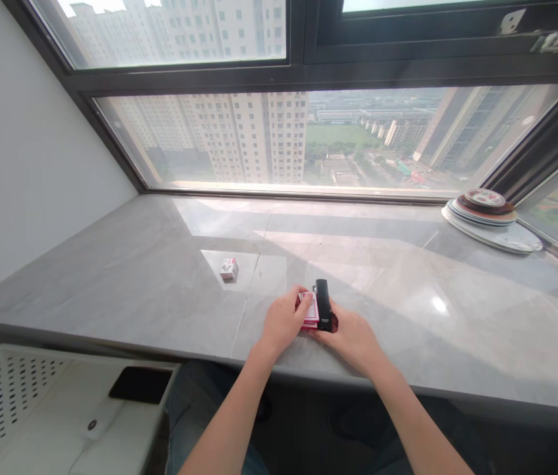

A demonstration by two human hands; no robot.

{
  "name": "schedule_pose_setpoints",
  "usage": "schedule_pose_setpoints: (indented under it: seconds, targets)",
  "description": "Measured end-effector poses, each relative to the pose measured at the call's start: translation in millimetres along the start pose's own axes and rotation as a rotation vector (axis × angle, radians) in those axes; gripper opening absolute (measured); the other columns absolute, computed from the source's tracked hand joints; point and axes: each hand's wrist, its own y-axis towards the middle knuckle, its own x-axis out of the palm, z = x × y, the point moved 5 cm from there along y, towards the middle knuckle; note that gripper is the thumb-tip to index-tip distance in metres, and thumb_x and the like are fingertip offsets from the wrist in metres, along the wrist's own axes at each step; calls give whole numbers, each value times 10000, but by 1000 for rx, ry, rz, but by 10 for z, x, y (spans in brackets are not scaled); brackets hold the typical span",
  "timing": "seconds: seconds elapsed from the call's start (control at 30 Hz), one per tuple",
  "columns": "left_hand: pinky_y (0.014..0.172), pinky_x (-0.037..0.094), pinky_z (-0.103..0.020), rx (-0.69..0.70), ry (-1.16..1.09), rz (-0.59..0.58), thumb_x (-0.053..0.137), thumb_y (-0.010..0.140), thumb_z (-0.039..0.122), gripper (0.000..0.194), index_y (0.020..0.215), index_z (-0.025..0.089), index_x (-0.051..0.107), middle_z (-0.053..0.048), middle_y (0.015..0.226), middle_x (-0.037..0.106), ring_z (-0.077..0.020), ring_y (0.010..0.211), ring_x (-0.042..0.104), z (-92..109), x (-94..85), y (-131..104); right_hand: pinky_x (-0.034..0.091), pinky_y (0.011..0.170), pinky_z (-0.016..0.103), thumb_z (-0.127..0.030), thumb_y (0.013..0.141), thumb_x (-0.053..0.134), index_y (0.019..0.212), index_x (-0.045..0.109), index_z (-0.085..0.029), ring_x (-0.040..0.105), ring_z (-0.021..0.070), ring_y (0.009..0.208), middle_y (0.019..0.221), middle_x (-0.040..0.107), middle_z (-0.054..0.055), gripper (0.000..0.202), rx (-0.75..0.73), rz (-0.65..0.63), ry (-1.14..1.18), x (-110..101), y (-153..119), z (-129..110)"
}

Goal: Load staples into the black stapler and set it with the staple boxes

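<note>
My left hand is closed on a small stack of red-and-white cards, thumb on top. The cards sit against the left side of a black stapler, and part of them is covered by my fingers. My right hand is wrapped round the stapler's near end from the right. Both things are low over the grey counter, near its front edge; I cannot tell whether the cards lie between the stapler's jaws. Farther left on the counter stands a small white box with print on it.
Stacked plates or round mats lie at the counter's far right corner by the window. Below the counter on the left, a white perforated basket holds a dark phone-like slab. A white wall bounds the left side.
</note>
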Motion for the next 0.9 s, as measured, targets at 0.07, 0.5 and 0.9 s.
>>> schedule_pose_setpoints:
  seconds: [0.07, 0.5, 0.9]
  targets:
    - [686, 413, -261, 14, 11, -14, 367, 1085, 471, 352, 1138, 267, 649, -15, 888, 717, -184, 791, 657, 16, 5, -10, 364, 627, 275, -449, 829, 776, 1391, 600, -338, 677, 239, 753, 889, 750, -1, 599, -7, -4, -18, 2, 3, -2]
    - [725, 428, -291, -8, 109, -33, 296, 1101, 498, 408, 1132, 251, 620, -55, 962, 735, -226, 856, 693, 66, 63, -101, 381, 629, 286, -576, 847, 743, 1479, 529, -350, 696, 250, 779, 923, 757, -1, 705, -9, -26, -22, -19, 1, -59]
    - [767, 463, -357, -507, 395, 396, 324, 1065, 477, 405, 1116, 178, 592, -157, 1050, 718, -303, 962, 678, -806, -1536, 420, 379, 623, 282, -531, 831, 774, 1557, 449, -354, 706, 280, 852, 953, 762, 17, 815, -7, 5, 1, -24, -46, -38]
